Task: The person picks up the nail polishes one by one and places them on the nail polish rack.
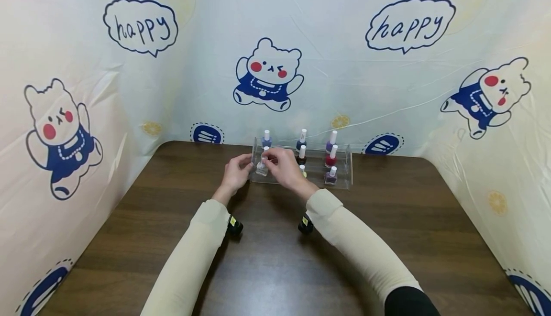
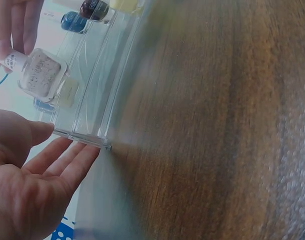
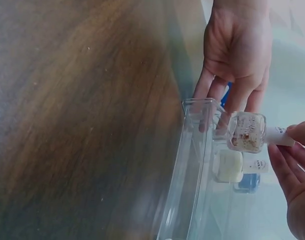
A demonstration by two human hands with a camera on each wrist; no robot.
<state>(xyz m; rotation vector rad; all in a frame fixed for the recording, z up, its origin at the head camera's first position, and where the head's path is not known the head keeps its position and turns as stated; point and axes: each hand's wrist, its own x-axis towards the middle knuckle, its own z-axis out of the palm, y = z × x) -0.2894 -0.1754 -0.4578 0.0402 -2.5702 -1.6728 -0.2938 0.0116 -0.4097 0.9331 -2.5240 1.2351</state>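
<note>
My right hand [image 1: 284, 165] pinches the white cap of a nail polish bottle [image 3: 247, 132], clear with dark and golden flecks. That bottle is tilted, over the left end of a clear acrylic display rack [image 1: 316, 179]. My left hand [image 2: 37, 175] rests its extended fingers and thumb against the rack's left end. Behind the held bottle in the right wrist view are a pale cream bottle [image 3: 230, 166] and a blue bottle [image 3: 248, 182]. In the rack's middle column stand a dark blue bottle [image 1: 301, 144], a dark brown bottle [image 1: 302, 158] and a pale yellow bottle [image 1: 303, 172], partly hidden by my right hand.
On the rack's right stand a purple bottle [image 1: 330, 145], a red bottle [image 1: 330, 160] and a dark violet bottle [image 1: 330, 178]. The rack is near the back edge of the brown wooden table [image 1: 267, 258]. A printed curtain [image 1: 336, 67] surrounds the table's back and sides.
</note>
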